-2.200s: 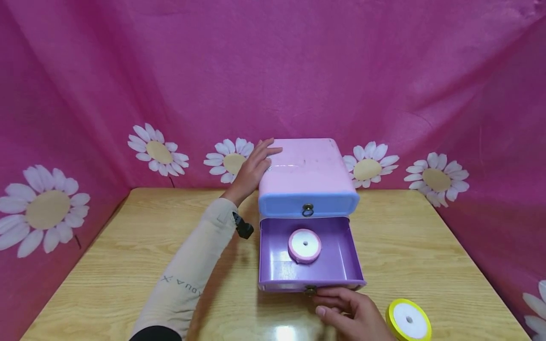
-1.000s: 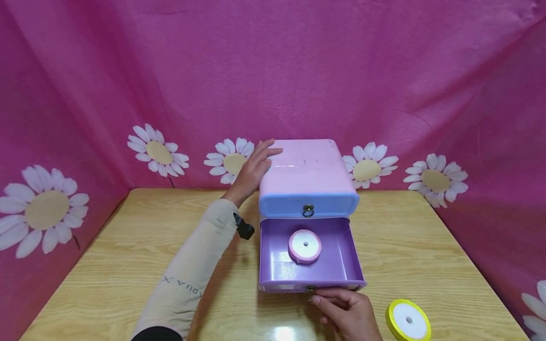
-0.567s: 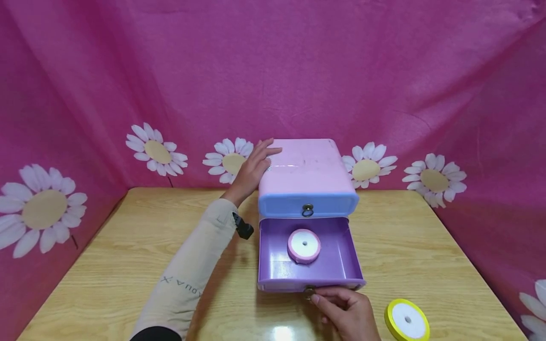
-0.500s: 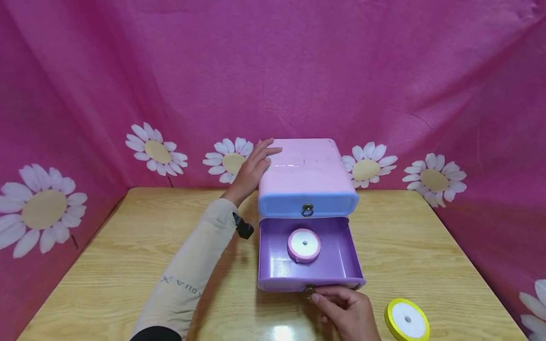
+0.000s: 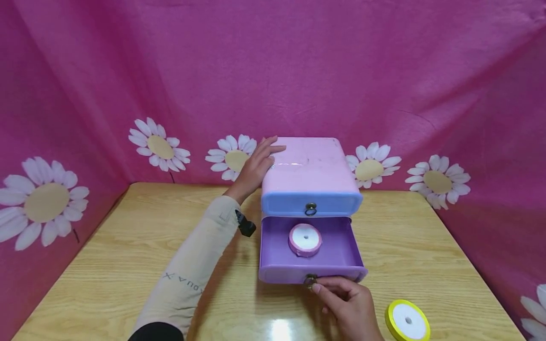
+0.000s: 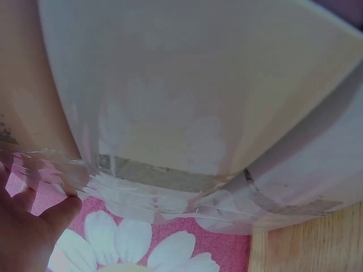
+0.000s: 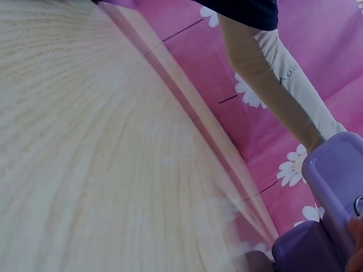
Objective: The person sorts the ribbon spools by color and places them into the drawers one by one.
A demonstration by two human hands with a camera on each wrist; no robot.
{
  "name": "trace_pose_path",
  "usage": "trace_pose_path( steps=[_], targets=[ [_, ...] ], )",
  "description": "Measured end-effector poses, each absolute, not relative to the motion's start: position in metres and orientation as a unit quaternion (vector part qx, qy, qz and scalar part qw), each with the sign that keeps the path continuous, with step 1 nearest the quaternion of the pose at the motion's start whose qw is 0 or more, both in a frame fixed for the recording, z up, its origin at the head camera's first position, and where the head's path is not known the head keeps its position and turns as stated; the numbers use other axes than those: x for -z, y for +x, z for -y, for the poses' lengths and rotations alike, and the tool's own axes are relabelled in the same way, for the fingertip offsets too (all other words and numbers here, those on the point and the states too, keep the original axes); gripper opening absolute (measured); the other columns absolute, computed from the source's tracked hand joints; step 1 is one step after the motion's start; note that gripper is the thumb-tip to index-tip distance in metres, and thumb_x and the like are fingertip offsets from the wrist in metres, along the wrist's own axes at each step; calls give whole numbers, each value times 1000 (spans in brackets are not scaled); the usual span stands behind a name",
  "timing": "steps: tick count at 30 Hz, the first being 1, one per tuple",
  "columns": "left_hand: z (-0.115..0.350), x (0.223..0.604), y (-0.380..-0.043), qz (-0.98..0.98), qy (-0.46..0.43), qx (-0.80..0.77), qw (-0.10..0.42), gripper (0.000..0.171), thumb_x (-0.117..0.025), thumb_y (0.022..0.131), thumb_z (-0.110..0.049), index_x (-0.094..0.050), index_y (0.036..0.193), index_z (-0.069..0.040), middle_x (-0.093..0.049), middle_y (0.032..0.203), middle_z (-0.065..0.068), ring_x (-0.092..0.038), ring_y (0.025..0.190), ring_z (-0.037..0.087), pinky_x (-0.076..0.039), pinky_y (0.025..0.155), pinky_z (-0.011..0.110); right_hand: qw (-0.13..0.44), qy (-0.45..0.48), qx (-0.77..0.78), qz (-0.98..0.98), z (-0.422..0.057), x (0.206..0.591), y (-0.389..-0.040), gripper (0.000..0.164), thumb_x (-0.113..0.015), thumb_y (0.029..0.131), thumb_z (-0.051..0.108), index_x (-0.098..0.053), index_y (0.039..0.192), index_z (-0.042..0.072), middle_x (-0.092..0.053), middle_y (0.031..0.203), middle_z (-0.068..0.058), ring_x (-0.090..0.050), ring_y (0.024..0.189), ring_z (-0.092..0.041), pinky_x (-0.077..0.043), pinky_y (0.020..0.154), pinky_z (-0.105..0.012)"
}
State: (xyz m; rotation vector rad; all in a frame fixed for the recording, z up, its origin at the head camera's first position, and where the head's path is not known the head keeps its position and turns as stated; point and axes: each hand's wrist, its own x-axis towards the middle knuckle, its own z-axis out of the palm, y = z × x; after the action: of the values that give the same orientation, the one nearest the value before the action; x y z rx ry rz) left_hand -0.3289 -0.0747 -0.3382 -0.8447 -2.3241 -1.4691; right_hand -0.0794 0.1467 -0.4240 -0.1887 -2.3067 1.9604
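Observation:
A small pink drawer box (image 5: 309,163) stands on the wooden table, its blue upper drawer (image 5: 286,204) closed. Below it the purple lower drawer (image 5: 294,273) is pulled out, and a roll of pink ribbon (image 5: 305,238) lies flat inside. My left hand (image 5: 255,168) rests on the box's top left edge, fingers extended. In the left wrist view, its fingers (image 6: 59,215) lie by the clear tape along the box's side. With thumb and fingers, my right hand (image 5: 351,303) pinches the brass ring pull (image 5: 310,280) of the purple drawer. Only a sliver of that hand shows in the right wrist view.
A roll of yellow ribbon (image 5: 408,320) lies on the table (image 5: 426,255) to the right of my right hand. A pink cloth with daisies (image 5: 298,71) hangs behind the table and along both sides.
Thumb and fingers of my right hand have closed on the ring pull. The purple drawer and its pink ribbon roll have since moved slightly toward the box. My left hand stays on the box.

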Motion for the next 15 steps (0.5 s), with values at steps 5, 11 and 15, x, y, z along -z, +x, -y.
trace_pose_path(
  steps=[5, 11, 15],
  targets=[
    [76, 339, -327, 805, -282, 506, 126, 41, -38, 99, -27, -56, 136, -22, -27, 156, -10, -4, 148, 20, -3, 117, 49, 58, -55, -648, 757, -146, 424, -85, 13, -80, 77, 13, -76, 88, 7, -73, 77, -5, -62, 55, -16, -52, 49, -29],
    [76, 339, -329, 804, -284, 507, 125, 41, -38, 99, -29, -55, 136, -22, -27, 156, -12, -4, 148, 19, -2, 117, 48, 65, -36, -656, 751, -145, 422, -91, 13, -78, 79, 11, -76, 90, 4, -73, 79, -7, -59, 52, -12, -50, 47, -27],
    [76, 338, -330, 801, -293, 507, 126, 41, -37, 100, -28, -56, 136, -20, -27, 156, -9, -4, 149, 21, -2, 117, 47, 64, -40, -652, 755, -145, 421, -96, 12, -78, 80, 11, -76, 89, 4, -72, 76, -6, -56, 49, -11, -47, 44, -24]
  ],
)
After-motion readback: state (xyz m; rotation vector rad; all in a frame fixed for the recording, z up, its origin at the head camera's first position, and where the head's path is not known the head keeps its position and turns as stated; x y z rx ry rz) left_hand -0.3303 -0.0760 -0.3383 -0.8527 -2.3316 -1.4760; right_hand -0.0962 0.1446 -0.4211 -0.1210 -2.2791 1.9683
